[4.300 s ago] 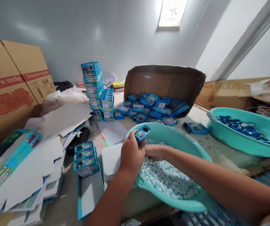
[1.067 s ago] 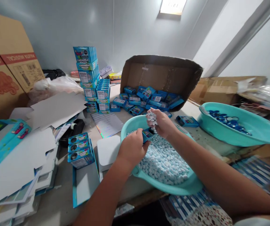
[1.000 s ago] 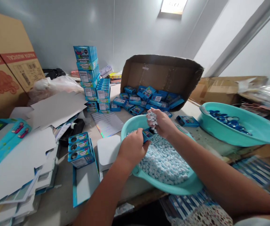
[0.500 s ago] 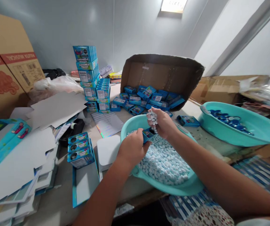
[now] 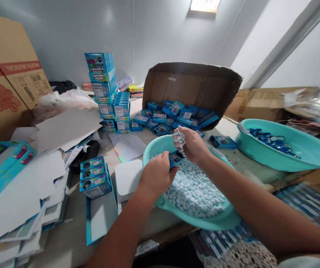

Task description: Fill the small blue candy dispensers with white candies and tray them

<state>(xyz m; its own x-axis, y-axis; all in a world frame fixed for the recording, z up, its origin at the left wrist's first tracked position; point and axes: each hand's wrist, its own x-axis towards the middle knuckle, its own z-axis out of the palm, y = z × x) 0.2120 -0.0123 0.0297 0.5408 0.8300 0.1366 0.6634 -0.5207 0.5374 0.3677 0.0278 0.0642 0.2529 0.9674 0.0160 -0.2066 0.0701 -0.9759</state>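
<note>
The left hand (image 5: 157, 174) grasped one blue tin (image 5: 173, 159) above the nearer basin (image 5: 201, 222), its opening facing the right hand (image 5: 195, 145). The right hand was curled around a clump of white pellets (image 5: 179, 140), too many to count, at the tin's mouth; more lay in the basin beneath. There were two basins on the table (image 5: 73, 242): the second basin (image 5: 268, 159), to the right, held overlapping blue caps (image 5: 278, 143) beyond a sure count. Three tins (image 5: 96, 184) stood in a row in one tray (image 5: 102, 216) at the left, and one lone tin (image 5: 223, 142) lay just beside the second basin. Behind, one tipped carton (image 5: 188, 82) held a jumbled heap of tins (image 5: 173, 117), partly hiding one another. Two stacks (image 5: 102, 89) rose left of it, one taller. In front of them lay one sheet (image 5: 128, 145); one white slab (image 5: 128, 176) sat between tray and nearer basin. The hands hid much of the held tin, and the right forearm (image 5: 240, 190) crossed the basin's rim. Loose cards (image 5: 23, 182) crowded the left.
</note>
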